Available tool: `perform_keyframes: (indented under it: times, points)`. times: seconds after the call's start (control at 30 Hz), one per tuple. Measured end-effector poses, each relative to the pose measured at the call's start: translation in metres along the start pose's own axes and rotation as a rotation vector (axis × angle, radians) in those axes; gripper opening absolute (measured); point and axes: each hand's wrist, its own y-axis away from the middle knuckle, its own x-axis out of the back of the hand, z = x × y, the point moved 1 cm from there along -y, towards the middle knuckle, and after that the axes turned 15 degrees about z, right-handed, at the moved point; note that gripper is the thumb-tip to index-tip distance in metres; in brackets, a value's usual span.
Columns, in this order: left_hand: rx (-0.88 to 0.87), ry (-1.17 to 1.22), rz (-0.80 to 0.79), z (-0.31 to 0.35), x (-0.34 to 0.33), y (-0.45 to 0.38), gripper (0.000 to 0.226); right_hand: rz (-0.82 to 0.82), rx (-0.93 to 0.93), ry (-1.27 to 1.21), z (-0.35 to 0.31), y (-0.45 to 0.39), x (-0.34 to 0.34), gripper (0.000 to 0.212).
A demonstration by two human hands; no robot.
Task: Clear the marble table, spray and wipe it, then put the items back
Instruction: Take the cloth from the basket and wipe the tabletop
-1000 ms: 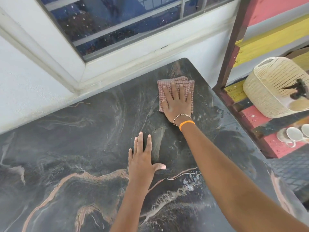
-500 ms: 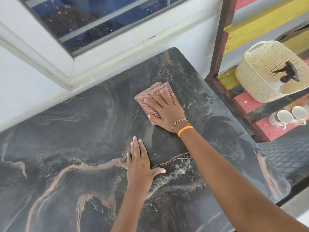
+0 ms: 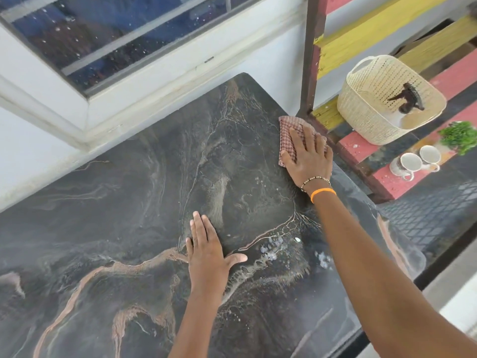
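The black marble table (image 3: 129,228) with pink and white veins fills the view. My right hand (image 3: 307,156) presses flat on a folded red-checked cloth (image 3: 287,127) at the table's right edge near the far corner. My left hand (image 3: 206,251) lies flat on the marble in the middle, fingers together, thumb out, holding nothing. Small wet foam spots (image 3: 271,248) sit right of my left hand.
A cream woven basket (image 3: 374,112) with a black spray bottle head (image 3: 407,98) stands on a coloured bench at right. Two white mugs (image 3: 418,161) and a green plant (image 3: 460,136) sit there too. A brown post (image 3: 308,60) rises by the table's corner. Wall and window behind.
My right hand has slid the cloth from the table's far middle to the right edge. My left hand has stayed flat in place.
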Motion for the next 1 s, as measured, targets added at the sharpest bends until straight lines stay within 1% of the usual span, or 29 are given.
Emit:
perform_keyframes:
  times: [0.1, 0.23, 0.33, 0.4, 0.47, 0.57, 0.6, 0.67, 0.73, 0.83, 0.9, 1.0]
  points:
    - [0.008, 0.014, 0.002, 0.003, 0.001, -0.002, 0.120, 0.008, 0.003, 0.031, 0.003, 0.033, 0.004, 0.059]
    - [0.011, 0.056, 0.024, 0.004, 0.004, -0.001, 0.121, -0.027, 0.131, 0.037, -0.022, 0.070, 0.005, 0.059]
    - [-0.004, 0.114, 0.046, -0.001, 0.004, 0.004, 0.121, -0.077, 0.247, 0.010, -0.060, 0.092, -0.002, 0.059]
    - [-0.018, 0.098, 0.073, -0.009, 0.005, 0.012, 0.120, -0.125, 0.334, -0.022, -0.092, 0.101, -0.008, 0.059]
    - [0.006, 0.098, 0.087, -0.022, 0.006, 0.025, 0.122, -0.169, 0.428, -0.059, -0.123, 0.110, -0.012, 0.059]
    - [0.084, 0.123, 0.102, -0.047, 0.007, 0.049, 0.142, -0.237, 0.595, -0.118, -0.166, 0.133, -0.018, 0.059]
    - [0.112, 0.132, 0.105, -0.054, 0.007, 0.056, 0.146, -0.264, 0.654, -0.140, -0.178, 0.144, -0.019, 0.060]
    - [0.147, 0.147, 0.092, -0.062, 0.007, 0.067, 0.145, -0.304, 0.759, -0.169, -0.188, 0.162, -0.021, 0.060]
    - [0.139, 0.148, 0.071, -0.062, 0.007, 0.075, 0.137, -0.300, 0.809, -0.197, -0.180, 0.172, -0.021, 0.059]
    - [0.082, 0.118, 0.043, -0.051, 0.004, 0.080, 0.126, -0.215, 0.772, -0.185, -0.148, 0.171, -0.016, 0.059]
    - [0.026, 0.098, 0.014, -0.041, 0.000, 0.082, 0.125, -0.154, 0.653, -0.136, -0.121, 0.163, -0.010, 0.059]
    - [-0.003, 0.082, -0.038, -0.031, -0.007, 0.084, 0.127, -0.107, 0.448, -0.073, -0.077, 0.137, -0.001, 0.060]
